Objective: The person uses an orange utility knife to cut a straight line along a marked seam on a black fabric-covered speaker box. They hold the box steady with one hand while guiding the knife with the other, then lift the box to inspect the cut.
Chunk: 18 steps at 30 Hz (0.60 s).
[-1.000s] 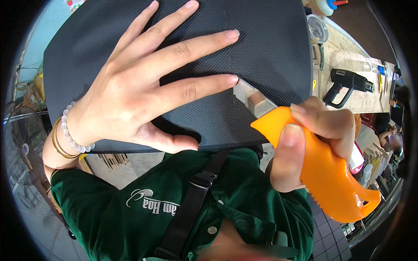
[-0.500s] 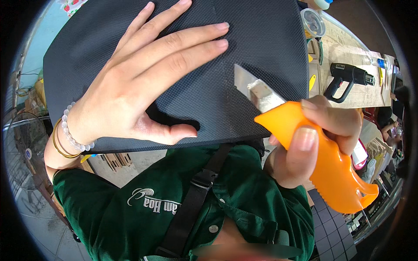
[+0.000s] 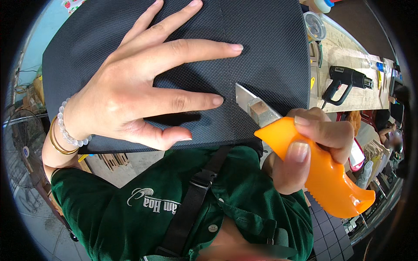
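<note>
A black textured sheet (image 3: 270, 48) fills the space in front of me, with a faint line running across it from the far side toward me. My left hand (image 3: 130, 87) lies on this material with its fingers spread; a bead bracelet and a thin gold bangle circle the wrist. In my right hand (image 3: 311, 139) is an orange-handled utility knife (image 3: 322, 174), gripped between thumb and fingers. Its short metal blade angles up and left, the tip at the faint line just right of my left fingertips. Whether the tip touches the surface I cannot tell.
At the right, a wooden workbench (image 3: 348, 56) carries a black heat gun (image 3: 344, 85) and a clear round container (image 3: 314, 26). A standing fan (image 3: 26, 150) is at the far left. Another person (image 3: 389, 128) is partly visible at the right edge.
The knife has come nearer to me along the faint line. My left fingers have spread wider, the index and middle fingers now well apart.
</note>
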{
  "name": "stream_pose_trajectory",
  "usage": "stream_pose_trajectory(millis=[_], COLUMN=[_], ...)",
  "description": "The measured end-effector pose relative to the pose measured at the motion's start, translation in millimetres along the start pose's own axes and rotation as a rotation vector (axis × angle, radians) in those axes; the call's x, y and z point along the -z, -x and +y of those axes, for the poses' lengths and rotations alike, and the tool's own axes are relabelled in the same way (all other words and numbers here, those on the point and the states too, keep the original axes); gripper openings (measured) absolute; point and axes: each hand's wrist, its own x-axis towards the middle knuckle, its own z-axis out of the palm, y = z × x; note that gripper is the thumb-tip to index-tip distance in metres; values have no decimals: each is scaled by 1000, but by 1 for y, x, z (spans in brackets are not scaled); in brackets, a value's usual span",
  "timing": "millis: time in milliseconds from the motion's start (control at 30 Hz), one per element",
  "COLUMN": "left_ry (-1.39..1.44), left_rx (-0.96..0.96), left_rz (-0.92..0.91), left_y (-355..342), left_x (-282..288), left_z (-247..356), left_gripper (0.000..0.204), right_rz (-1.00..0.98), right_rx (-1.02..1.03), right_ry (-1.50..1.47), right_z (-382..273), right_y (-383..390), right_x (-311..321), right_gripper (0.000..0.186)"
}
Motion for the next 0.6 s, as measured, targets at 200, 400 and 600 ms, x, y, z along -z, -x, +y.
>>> stream_pose_trajectory(millis=[200, 400, 600], left_ry=[10, 2, 3], left_rx=[-19, -22, -23], left_rz=[22, 20, 29], left_y=[0, 1, 1], left_x=[-3, -3, -4], left_z=[-1, -2, -1], left_gripper=[44, 42, 41], right_rz=[-23, -26, -25], right_rx=[15, 8, 4], right_ry=[67, 80, 76], right_z=[-3, -3, -6], right_y=[-1, -1, -1], right_x=[0, -2, -1], right_gripper=[20, 20, 20])
